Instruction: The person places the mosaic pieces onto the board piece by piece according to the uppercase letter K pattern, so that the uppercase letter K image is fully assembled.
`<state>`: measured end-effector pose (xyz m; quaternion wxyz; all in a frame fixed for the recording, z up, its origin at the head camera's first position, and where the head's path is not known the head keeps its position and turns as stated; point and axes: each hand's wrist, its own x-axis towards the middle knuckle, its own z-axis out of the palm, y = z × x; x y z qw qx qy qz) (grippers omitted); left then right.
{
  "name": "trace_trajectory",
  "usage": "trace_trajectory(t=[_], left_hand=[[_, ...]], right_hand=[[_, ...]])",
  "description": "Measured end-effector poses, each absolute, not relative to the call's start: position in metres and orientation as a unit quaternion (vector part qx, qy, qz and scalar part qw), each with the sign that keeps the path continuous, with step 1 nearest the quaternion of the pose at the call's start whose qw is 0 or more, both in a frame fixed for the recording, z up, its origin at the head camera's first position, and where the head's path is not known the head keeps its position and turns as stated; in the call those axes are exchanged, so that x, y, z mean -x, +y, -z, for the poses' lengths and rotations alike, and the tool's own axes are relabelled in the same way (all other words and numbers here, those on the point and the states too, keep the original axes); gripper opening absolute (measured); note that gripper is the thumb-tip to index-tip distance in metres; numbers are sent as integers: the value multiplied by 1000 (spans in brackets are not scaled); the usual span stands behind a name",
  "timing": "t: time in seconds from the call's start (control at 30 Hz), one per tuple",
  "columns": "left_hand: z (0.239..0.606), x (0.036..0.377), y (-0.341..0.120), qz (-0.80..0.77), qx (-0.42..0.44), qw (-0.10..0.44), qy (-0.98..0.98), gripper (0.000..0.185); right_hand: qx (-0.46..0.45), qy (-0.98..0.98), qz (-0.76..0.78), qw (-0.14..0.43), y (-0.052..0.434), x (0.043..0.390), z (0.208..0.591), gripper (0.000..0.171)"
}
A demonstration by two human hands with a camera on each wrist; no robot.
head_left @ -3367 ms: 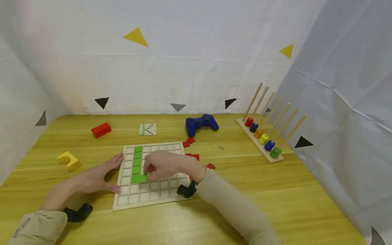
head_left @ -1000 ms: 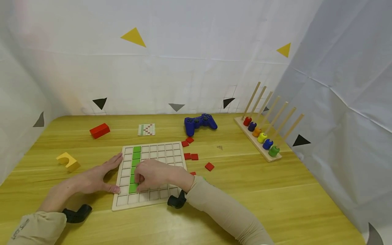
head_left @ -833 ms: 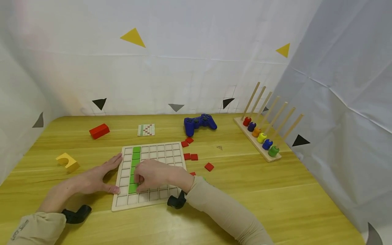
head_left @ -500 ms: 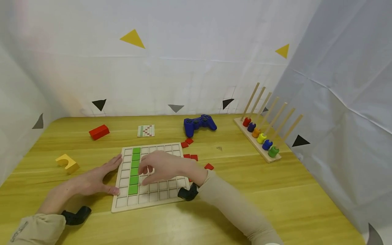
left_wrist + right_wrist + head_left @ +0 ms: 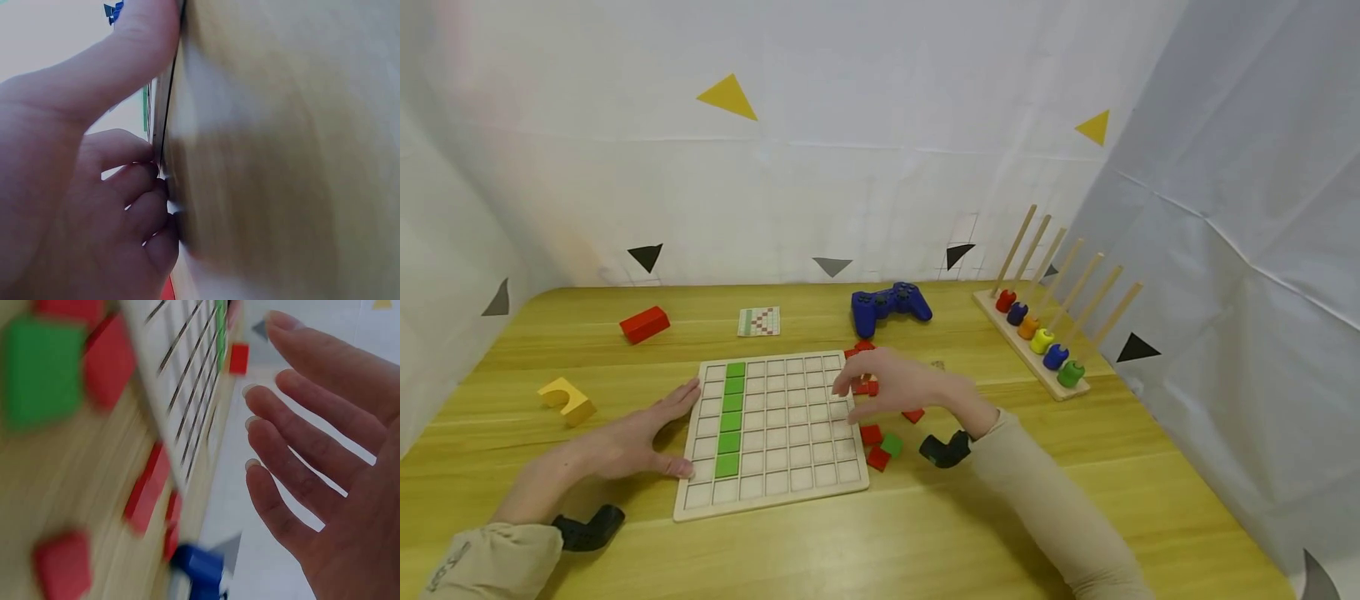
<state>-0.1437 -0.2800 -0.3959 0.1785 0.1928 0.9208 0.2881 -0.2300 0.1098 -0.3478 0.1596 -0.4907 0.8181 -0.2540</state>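
A pale gridded board (image 5: 801, 479) lies on the wooden table, with a column of green square tiles (image 5: 730, 421) filling cells in its second column. My left hand (image 5: 625, 442) rests at the board's left edge, thumb and fingertips spread along the rim. In the left wrist view, the thumb (image 5: 134, 56) lies against that edge. My right hand (image 5: 902, 385) hovers over the board's right edge, fingers parted and holding nothing, as the right wrist view also shows. Beneath and beside it lie several loose red tiles (image 5: 878, 458) and a green tile (image 5: 892, 445); the hand partly covers some.
Behind the board are a small pattern card (image 5: 759, 322) and a blue game controller (image 5: 891, 307). A peg stand (image 5: 1033, 342) with coloured beads stands at the right. On the left lie a red block (image 5: 645, 325) and a yellow arch block (image 5: 567, 401). White sheets enclose the table's back and sides.
A green tile now sits in the column's lower cell, where my right hand was pressing earlier. The right hand has let go and moved right, off the column. My left hand stays put.
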Motion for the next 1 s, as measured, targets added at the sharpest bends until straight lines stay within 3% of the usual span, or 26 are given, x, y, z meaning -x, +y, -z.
trace_trajectory(t=[0.37,1.0], left_hand=[[398,144,-281,-286,-198,174,921,115],[399,145,-281,-297,-200,172,917,115]], right_hand=[[475,833,255,128,169,240,362,34],[487,831,192,188,169,237,377,44]])
